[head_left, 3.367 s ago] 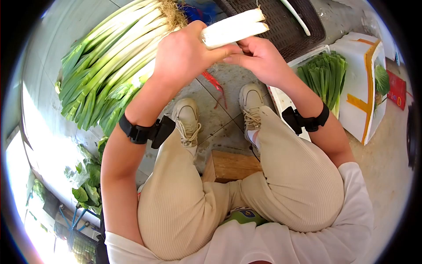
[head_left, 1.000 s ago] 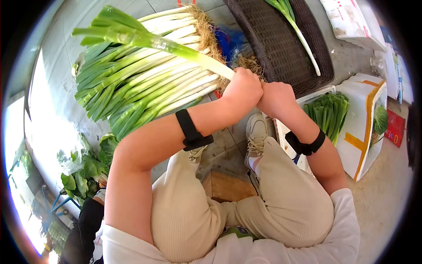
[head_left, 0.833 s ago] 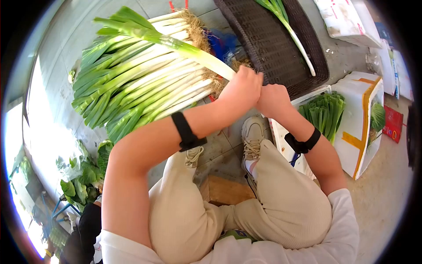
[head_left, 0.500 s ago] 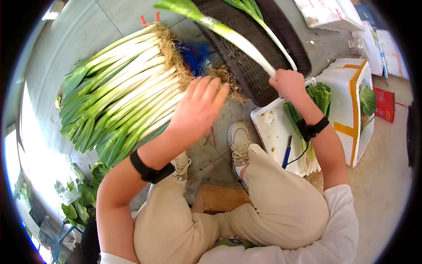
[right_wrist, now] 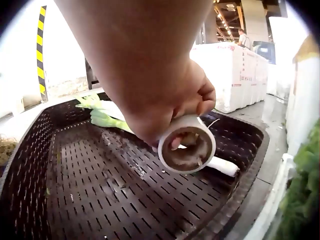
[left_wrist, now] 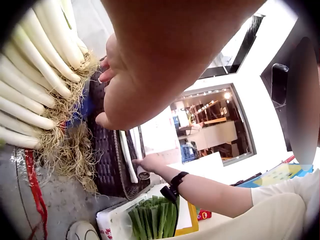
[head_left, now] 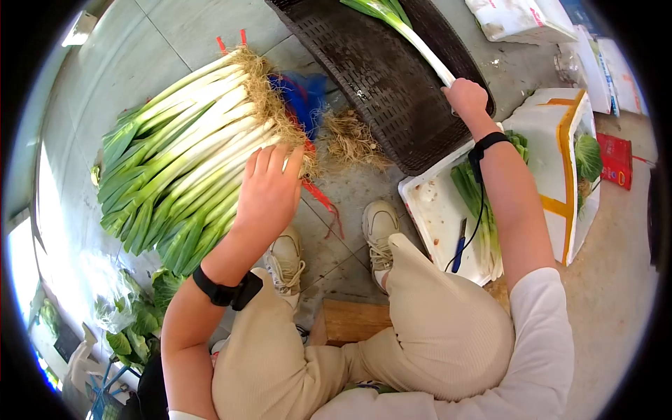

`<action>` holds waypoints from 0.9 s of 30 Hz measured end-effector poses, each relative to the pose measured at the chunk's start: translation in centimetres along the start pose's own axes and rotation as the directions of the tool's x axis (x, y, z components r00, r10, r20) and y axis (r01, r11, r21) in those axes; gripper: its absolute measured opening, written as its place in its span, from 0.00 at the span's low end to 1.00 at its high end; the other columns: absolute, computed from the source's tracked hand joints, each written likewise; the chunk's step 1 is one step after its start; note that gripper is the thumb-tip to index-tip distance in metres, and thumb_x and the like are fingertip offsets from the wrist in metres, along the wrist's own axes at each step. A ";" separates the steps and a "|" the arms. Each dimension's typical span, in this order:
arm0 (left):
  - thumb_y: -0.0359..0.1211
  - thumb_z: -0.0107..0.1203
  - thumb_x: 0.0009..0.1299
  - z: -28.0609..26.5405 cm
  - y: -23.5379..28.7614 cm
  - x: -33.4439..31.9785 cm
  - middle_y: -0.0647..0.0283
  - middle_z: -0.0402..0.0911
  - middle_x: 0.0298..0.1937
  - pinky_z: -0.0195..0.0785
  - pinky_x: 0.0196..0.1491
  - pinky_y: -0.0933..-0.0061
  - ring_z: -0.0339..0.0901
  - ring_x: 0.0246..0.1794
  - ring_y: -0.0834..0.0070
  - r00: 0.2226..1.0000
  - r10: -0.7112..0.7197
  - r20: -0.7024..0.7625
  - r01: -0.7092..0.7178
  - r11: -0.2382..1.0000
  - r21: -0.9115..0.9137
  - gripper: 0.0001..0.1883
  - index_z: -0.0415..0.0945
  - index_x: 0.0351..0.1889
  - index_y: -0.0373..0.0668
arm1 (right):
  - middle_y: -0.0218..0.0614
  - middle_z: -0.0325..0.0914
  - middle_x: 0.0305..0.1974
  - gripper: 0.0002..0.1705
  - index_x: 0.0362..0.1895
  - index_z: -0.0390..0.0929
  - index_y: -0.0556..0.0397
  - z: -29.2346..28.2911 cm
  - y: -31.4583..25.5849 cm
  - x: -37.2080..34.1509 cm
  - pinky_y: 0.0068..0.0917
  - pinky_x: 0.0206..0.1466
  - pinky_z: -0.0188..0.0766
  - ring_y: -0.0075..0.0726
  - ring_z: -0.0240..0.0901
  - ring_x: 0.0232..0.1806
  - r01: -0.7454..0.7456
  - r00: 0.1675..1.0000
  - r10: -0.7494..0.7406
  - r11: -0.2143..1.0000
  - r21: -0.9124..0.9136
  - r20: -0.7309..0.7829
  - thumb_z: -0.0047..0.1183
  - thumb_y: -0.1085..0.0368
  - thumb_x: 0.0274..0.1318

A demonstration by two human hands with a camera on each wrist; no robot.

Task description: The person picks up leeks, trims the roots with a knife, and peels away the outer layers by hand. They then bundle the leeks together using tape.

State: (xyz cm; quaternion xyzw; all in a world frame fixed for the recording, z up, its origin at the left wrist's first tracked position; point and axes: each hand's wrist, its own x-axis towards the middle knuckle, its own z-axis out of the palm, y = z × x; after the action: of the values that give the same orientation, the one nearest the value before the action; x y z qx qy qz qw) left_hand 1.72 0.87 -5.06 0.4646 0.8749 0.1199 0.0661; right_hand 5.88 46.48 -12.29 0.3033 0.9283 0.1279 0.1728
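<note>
Over the right end of the dark woven basket (head_left: 392,91), my right hand (head_left: 467,98) grips a leek (head_left: 424,47) near its white end; its green part points to the basket's far side. In the right wrist view a pale round rim with a brown inside shows under the right hand (right_wrist: 175,107), and the white end of a leek (right_wrist: 223,166) lies beyond it. My left hand (head_left: 269,189), fingers extended and holding nothing, is over the root side of the leek pile (head_left: 182,147); contact cannot be told.
A white foam tray (head_left: 432,224) holds trimmed leeks (head_left: 483,231) and a blue-handled knife (head_left: 458,253). Loose roots (head_left: 350,140) lie between pile and basket. Red ties (head_left: 322,199) are on the floor. A white box (head_left: 553,161) stands right, a wooden block (head_left: 350,320) between the feet.
The hands have parted. My right hand has carried the leek from over the pile across to the basket and lowered it; my left hand has let go and moved back left.
</note>
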 end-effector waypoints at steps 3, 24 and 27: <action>0.31 0.64 0.61 -0.1 -0.1 0.0 0.54 0.72 0.60 0.59 0.67 0.54 0.67 0.63 0.55 0.998 -0.021 0.053 0.023 0.999 -0.022 0.31 0.68 0.64 0.41 | 0.39 0.87 0.34 0.24 0.38 0.88 0.48 0.4 -0.7 0.1 0.40 0.39 0.79 0.44 0.85 0.39 -0.048 0.995 0.042 0.997 0.065 0.086 0.63 0.41 0.53; 0.34 0.63 0.63 -0.3 -1.1 -1.3 0.54 0.75 0.55 0.60 0.65 0.56 0.70 0.59 0.56 0.992 -0.033 0.123 0.043 0.996 -0.084 0.29 0.69 0.63 0.39 | 0.43 0.86 0.38 0.13 0.40 0.87 0.49 2.5 -0.8 0.1 0.43 0.43 0.79 0.48 0.85 0.42 0.004 0.998 -0.002 1.000 -0.031 0.062 0.51 0.62 0.58; 0.34 0.63 0.63 0.1 -1.2 -1.5 0.54 0.75 0.54 0.60 0.65 0.56 0.70 0.58 0.56 0.992 -0.028 0.120 0.037 0.997 -0.069 0.29 0.70 0.62 0.39 | 0.44 0.86 0.38 0.14 0.41 0.87 0.50 2.0 -0.2 0.3 0.44 0.43 0.79 0.49 0.85 0.42 0.000 0.997 0.004 0.998 -0.064 0.074 0.50 0.62 0.59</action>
State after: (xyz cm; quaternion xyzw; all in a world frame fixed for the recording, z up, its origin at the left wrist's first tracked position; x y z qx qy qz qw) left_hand 1.57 -1.01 -5.45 0.4539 0.8721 0.1217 0.1365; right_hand 6.35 46.76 -14.20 0.3031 0.9165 0.1463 0.2164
